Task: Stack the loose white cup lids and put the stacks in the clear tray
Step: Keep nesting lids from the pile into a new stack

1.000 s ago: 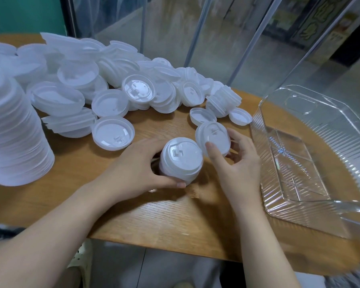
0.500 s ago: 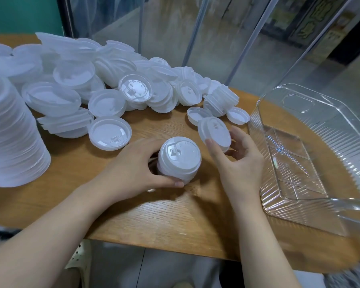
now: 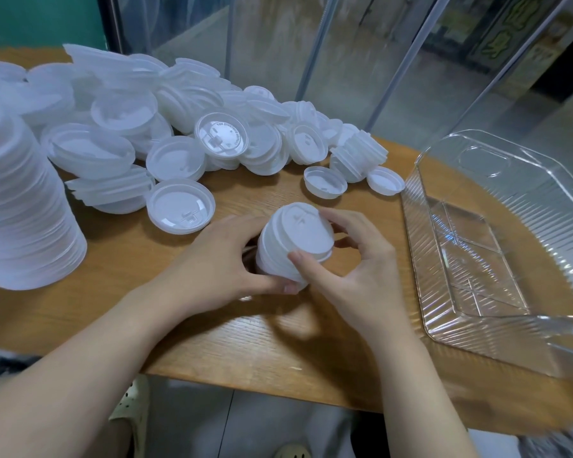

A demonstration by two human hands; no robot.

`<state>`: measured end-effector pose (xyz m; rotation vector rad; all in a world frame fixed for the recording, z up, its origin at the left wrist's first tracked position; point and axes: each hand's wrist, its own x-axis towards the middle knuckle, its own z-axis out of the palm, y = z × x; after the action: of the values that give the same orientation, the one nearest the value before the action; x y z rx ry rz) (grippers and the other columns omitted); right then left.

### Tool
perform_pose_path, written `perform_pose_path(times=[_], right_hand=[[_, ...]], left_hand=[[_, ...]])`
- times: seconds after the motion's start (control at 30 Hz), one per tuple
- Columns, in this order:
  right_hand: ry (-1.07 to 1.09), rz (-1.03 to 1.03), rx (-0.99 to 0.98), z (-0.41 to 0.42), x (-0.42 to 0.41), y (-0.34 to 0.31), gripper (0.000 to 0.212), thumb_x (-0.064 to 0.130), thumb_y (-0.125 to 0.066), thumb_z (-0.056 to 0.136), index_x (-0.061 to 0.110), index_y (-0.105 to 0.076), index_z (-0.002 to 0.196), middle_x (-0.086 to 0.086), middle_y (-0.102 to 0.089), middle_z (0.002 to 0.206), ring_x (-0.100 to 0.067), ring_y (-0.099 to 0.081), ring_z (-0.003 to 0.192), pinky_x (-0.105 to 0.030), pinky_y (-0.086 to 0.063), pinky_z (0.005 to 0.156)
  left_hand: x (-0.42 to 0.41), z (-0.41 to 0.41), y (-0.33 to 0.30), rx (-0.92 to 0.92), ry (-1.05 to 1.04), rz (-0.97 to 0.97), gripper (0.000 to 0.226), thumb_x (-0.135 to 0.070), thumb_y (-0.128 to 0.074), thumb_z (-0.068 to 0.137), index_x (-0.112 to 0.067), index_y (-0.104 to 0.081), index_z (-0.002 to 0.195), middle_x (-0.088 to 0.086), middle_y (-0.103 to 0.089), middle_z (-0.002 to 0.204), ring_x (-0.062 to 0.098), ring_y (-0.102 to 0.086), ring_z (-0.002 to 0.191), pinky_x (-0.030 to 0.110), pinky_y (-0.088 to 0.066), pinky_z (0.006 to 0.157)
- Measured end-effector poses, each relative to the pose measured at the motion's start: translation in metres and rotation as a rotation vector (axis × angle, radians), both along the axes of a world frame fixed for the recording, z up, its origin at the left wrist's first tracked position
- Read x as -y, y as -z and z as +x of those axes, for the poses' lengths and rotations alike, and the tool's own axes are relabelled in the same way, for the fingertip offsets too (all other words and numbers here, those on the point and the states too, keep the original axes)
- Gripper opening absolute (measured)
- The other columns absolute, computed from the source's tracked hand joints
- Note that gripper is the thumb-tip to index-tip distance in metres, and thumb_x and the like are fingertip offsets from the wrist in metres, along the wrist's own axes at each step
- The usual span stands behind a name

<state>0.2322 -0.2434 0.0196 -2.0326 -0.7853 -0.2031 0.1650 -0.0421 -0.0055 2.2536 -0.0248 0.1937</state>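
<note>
A short stack of white lids (image 3: 280, 259) stands on the wooden table (image 3: 186, 325) near its front edge. My left hand (image 3: 219, 259) grips the stack from the left, thumb at its base. My right hand (image 3: 354, 272) holds a single white lid (image 3: 306, 231) by its rim with thumb and fingers, tilted on top of the stack. A heap of loose white lids (image 3: 212, 127) covers the back left of the table. The clear tray (image 3: 497, 285) sits to the right with nothing in it.
A tall stack of larger white lids (image 3: 20, 206) stands at the far left. Two small lids (image 3: 325, 181) lie upside down between the heap and the tray. Glass panels rise behind the table. The table's front edge is close to my arms.
My right hand has brought its single lid leftward onto the top of the stack that my left hand grips. The left hand has stayed in place.
</note>
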Motion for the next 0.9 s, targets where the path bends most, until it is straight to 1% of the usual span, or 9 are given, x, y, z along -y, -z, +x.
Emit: perform_pose_path(times=[0.07,0.17,0.3,0.37,0.47,0.6,0.73,0.83,0.9], right_hand=[[-0.01,-0.009,-0.008,0.0,-0.001,0.001,0.062,0.054,-0.081,0.076,0.018,-0.069,0.126,0.01,-0.067,0.121,-0.012,-0.063,0.116,-0.032,-0.054,0.091],[-0.028,-0.016,-0.023,0.0,-0.002,0.0,0.063,0.052,-0.082,0.075,0.019,-0.069,0.127,0.012,-0.066,0.121,-0.011,-0.062,0.118,-0.033,-0.054,0.094],[-0.071,-0.06,-0.041,-0.001,-0.001,-0.004,0.065,0.05,-0.084,0.074,0.02,-0.068,0.129,0.014,-0.063,0.122,-0.009,-0.06,0.12,-0.027,-0.052,0.096],[-0.089,-0.098,-0.051,-0.001,0.0,-0.005,0.066,0.046,-0.088,0.073,0.02,-0.067,0.13,0.014,-0.061,0.124,-0.009,-0.058,0.121,-0.025,-0.05,0.097],[-0.11,-0.136,-0.033,0.001,0.0,-0.006,0.066,0.039,-0.092,0.073,0.019,-0.066,0.131,0.012,-0.059,0.125,-0.008,-0.056,0.123,-0.021,-0.047,0.098],[-0.123,-0.155,-0.025,0.003,-0.002,-0.01,0.064,0.036,-0.094,0.071,0.02,-0.066,0.126,0.012,-0.06,0.121,-0.007,-0.056,0.121,-0.014,-0.042,0.096],[-0.147,-0.179,-0.147,0.004,-0.002,-0.013,0.068,0.045,-0.095,0.066,0.031,-0.06,0.123,0.018,-0.059,0.122,-0.007,-0.054,0.123,-0.013,-0.044,0.093],[-0.133,-0.069,-0.279,0.009,-0.005,-0.017,0.062,0.059,-0.082,0.064,0.036,-0.063,0.118,0.014,-0.062,0.123,-0.006,-0.058,0.12,-0.013,-0.049,0.086],[-0.025,0.045,-0.295,0.021,-0.008,-0.018,0.047,0.057,-0.075,0.076,0.031,-0.067,0.115,0.012,-0.066,0.118,-0.003,-0.062,0.111,-0.014,-0.049,0.084]], left_hand=[[0.0,0.0,0.0,0.001,0.007,0.002,0.056,-0.072,-0.084,0.061,-0.06,-0.057,0.11,-0.036,-0.059,0.109,-0.008,-0.05,0.103,0.014,-0.035,0.08],[-0.001,0.001,0.003,0.0,0.001,0.001,0.064,-0.073,-0.084,0.062,-0.052,-0.062,0.119,-0.029,-0.064,0.109,-0.006,-0.051,0.103,0.02,-0.039,0.085],[-0.002,0.001,0.004,-0.005,0.01,-0.007,0.072,-0.079,-0.076,0.059,-0.05,-0.062,0.123,-0.028,-0.065,0.111,-0.004,-0.052,0.104,0.027,-0.044,0.091],[-0.002,0.001,0.004,0.001,0.018,-0.005,0.067,-0.081,-0.074,0.058,-0.055,-0.06,0.119,-0.03,-0.064,0.11,-0.004,-0.052,0.104,0.025,-0.043,0.089],[-0.002,0.001,0.002,0.022,0.036,-0.003,0.056,-0.08,-0.072,0.06,-0.064,-0.055,0.11,-0.034,-0.061,0.108,-0.007,-0.052,0.103,0.016,-0.037,0.083],[-0.002,0.001,0.001,0.039,0.034,-0.001,0.056,-0.078,-0.071,0.061,-0.061,-0.056,0.112,-0.031,-0.063,0.107,-0.007,-0.051,0.102,0.01,-0.035,0.081],[-0.002,0.001,0.003,0.032,0.024,0.008,0.061,-0.074,-0.081,0.064,-0.052,-0.062,0.117,-0.027,-0.065,0.108,-0.002,-0.054,0.103,0.02,-0.04,0.085],[-0.002,0.0,0.004,0.035,0.018,0.005,0.066,-0.072,-0.085,0.064,-0.047,-0.064,0.121,-0.025,-0.066,0.108,0.001,-0.055,0.102,0.024,-0.042,0.087],[-0.003,-0.001,0.005,0.041,0.018,0.007,0.07,-0.074,-0.084,0.062,-0.047,-0.063,0.123,-0.027,-0.065,0.109,0.0,-0.055,0.104,0.024,-0.04,0.087]])
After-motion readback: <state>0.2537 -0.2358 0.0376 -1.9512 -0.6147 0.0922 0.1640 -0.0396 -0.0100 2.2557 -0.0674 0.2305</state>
